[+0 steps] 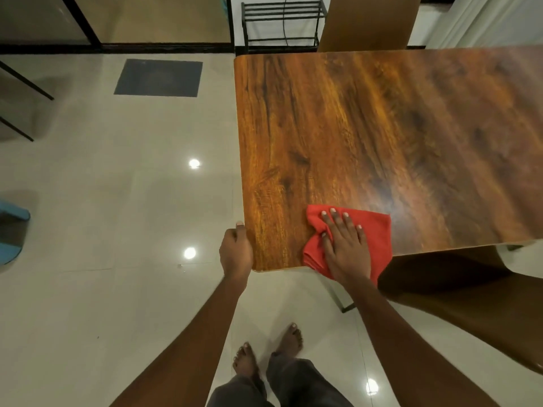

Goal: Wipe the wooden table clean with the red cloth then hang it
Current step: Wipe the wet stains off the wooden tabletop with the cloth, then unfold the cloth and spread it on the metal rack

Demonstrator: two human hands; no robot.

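Observation:
The wooden table (367, 136) fills the upper right of the head view, its glossy brown top bare. A crumpled red cloth (377, 230) lies at the table's near edge, partly hanging over it. My right hand (345, 245) lies flat on the cloth with straight, spread fingers pressing it onto the wood. My left hand (236, 249) grips the table's left edge near the front corner, thumb on top and fingers curled under the edge.
A brown chair (470, 295) stands under the table's near right side. A black metal rack (282, 24) stands beyond the table's far edge. A dark mat (158, 77) lies on the shiny tiled floor at left. My bare feet (267, 353) stand below the corner.

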